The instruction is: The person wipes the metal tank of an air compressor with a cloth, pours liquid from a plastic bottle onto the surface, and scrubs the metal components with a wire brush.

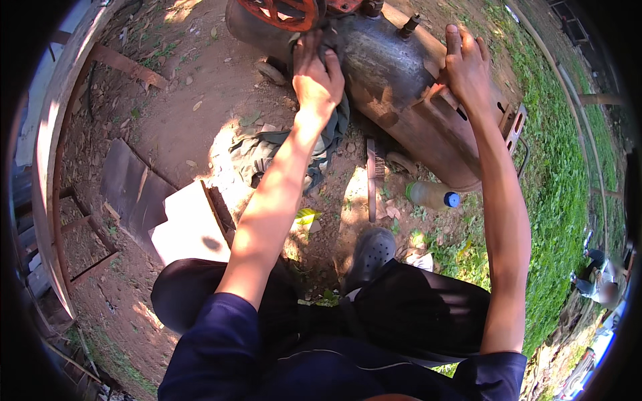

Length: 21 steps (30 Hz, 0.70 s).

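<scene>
A large rusty air compressor tank (384, 60) lies at an angle before me, its bare metal dull grey in places and brown in others. My left hand (318, 77) presses a dark rag (334, 137) against the tank's upper left side, just under a red spoked wheel (284, 13). The cloth trails down toward the ground. Over on the right, my right hand (467, 67) rests by the rusty bracket (445, 100) on the tank, fingers extended and holding nothing I can see. Its thumb side is partly hidden.
A wire brush (372, 180) and a plastic bottle (428, 194) with a blue cap lie on the dirt near my shoe (374, 250). Metal sheets (137, 194) lie at left, beside a rusty frame (57, 167). Another person (598, 284) is far right on the grass.
</scene>
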Each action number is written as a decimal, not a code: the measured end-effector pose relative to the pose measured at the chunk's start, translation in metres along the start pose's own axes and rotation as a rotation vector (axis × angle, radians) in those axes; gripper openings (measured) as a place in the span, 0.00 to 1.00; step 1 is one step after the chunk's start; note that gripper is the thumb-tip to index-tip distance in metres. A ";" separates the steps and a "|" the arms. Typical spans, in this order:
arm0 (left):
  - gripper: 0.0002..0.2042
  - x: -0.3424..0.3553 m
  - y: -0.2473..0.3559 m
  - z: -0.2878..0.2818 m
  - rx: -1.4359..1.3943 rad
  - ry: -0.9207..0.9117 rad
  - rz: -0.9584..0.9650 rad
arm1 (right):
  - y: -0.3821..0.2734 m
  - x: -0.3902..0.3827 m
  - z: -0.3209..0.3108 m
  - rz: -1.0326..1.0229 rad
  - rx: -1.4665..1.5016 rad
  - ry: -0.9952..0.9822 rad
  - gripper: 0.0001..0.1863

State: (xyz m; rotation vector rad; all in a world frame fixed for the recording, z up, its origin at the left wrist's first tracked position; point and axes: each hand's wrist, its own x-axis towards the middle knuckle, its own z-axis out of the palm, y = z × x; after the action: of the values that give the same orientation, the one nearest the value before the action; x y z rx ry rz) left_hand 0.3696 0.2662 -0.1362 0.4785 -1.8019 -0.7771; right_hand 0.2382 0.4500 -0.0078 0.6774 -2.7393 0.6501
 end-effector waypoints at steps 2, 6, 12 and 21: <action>0.19 0.005 -0.018 0.003 0.054 -0.102 -0.226 | -0.001 -0.001 0.001 -0.002 0.000 0.002 0.36; 0.19 -0.005 0.006 0.011 0.113 -0.027 0.018 | -0.001 0.001 0.001 -0.013 -0.005 -0.017 0.40; 0.25 -0.047 0.040 -0.008 -0.060 -0.569 0.281 | 0.003 0.001 0.005 -0.054 0.042 0.072 0.34; 0.26 -0.008 0.053 0.007 0.006 -0.632 0.533 | 0.003 -0.003 0.003 -0.019 0.070 0.087 0.33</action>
State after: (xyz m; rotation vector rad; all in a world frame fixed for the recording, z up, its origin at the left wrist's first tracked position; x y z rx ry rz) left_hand 0.3682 0.3106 -0.1060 -0.2877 -2.3649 -0.5729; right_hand 0.2387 0.4523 -0.0125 0.6731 -2.6385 0.7558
